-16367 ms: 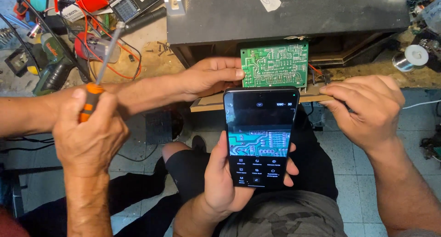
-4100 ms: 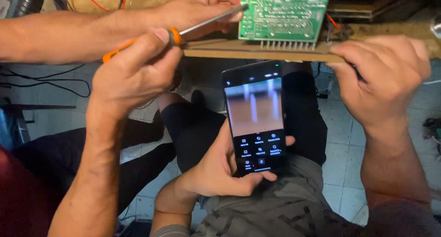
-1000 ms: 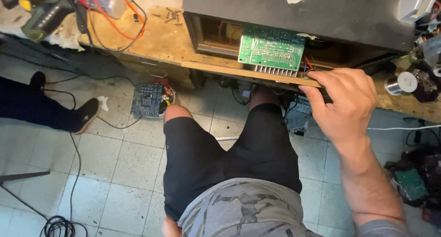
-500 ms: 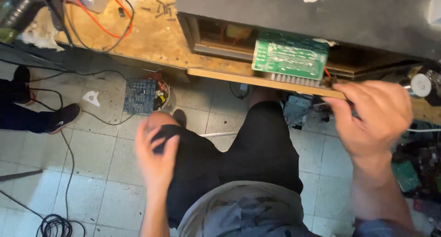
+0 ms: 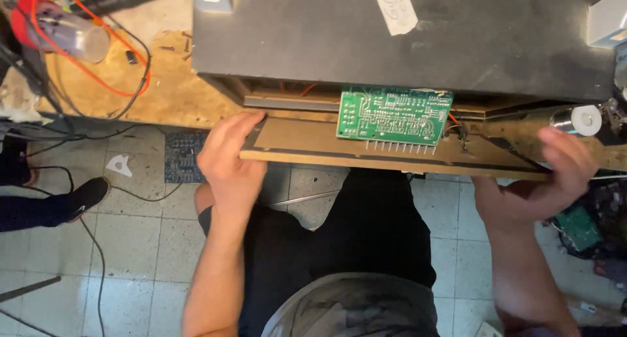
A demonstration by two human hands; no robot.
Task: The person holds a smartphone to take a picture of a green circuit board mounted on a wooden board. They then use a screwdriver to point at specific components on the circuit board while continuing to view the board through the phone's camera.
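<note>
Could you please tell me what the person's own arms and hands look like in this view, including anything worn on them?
Both are bare: the left hand and right hand wear no gloves, and no rings, watch or bracelet show. The forearms are uncovered as far as the picture's lower edge, with no sleeve in sight. The right hand is slightly motion-blurred, so fine detail there cannot be told.

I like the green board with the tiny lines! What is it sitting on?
The green circuit board lies on a flat brown panel that the left hand and right hand grip at its ends. The board's top edge tucks under a dark case; what is inside there is hidden.
</note>
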